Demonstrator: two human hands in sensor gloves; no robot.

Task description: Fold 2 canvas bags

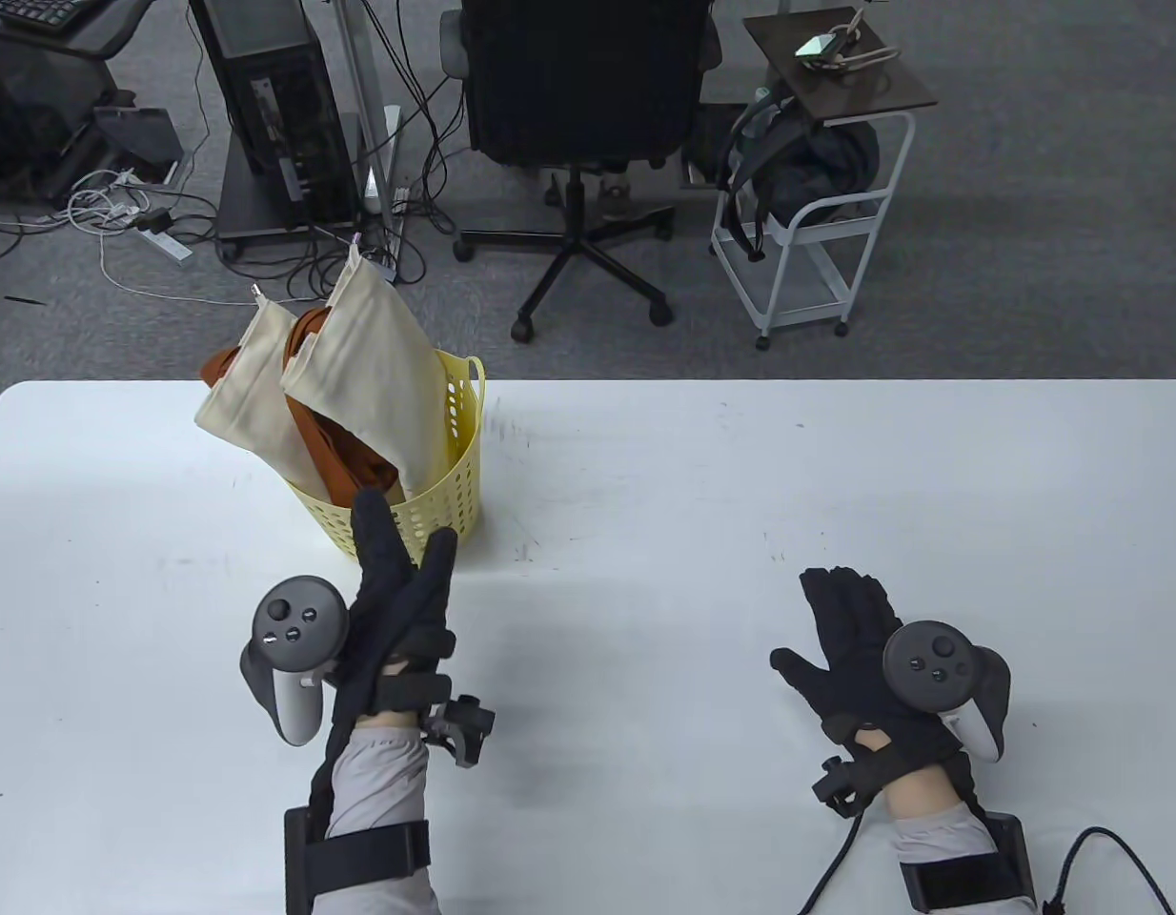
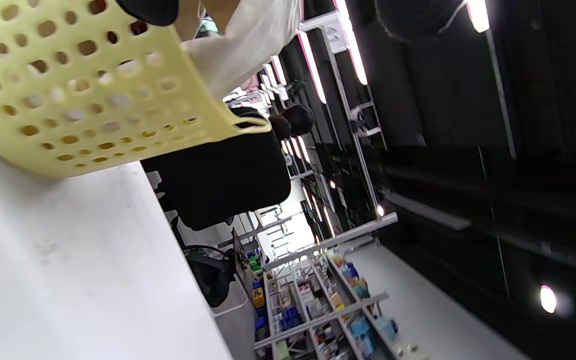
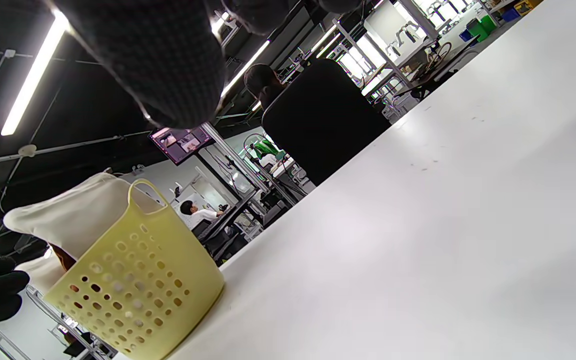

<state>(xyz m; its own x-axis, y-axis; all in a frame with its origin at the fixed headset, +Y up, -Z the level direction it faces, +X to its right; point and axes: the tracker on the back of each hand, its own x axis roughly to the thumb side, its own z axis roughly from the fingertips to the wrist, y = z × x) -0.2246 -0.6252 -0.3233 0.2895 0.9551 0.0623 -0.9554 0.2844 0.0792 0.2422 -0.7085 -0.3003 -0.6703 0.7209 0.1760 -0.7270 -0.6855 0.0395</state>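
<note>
A yellow perforated basket [image 1: 445, 496] stands on the white table [image 1: 693, 496] at the left. Two cream canvas bags [image 1: 383, 367] with brown straps [image 1: 335, 448] stick up out of it. My left hand [image 1: 397, 572] is open, fingers stretched toward the basket's near rim, holding nothing. My right hand [image 1: 850, 624] lies open and flat on the table at the right, empty. The basket also shows in the left wrist view [image 2: 68, 90] and in the right wrist view [image 3: 138, 290], with a cream bag [image 3: 78, 215] above its rim.
A black office chair [image 1: 578, 124] and a white cart [image 1: 807, 248] stand on the floor beyond the table's far edge. A computer tower [image 1: 273, 105] and cables are at the far left. A black cable [image 1: 1112, 863] lies by my right wrist.
</note>
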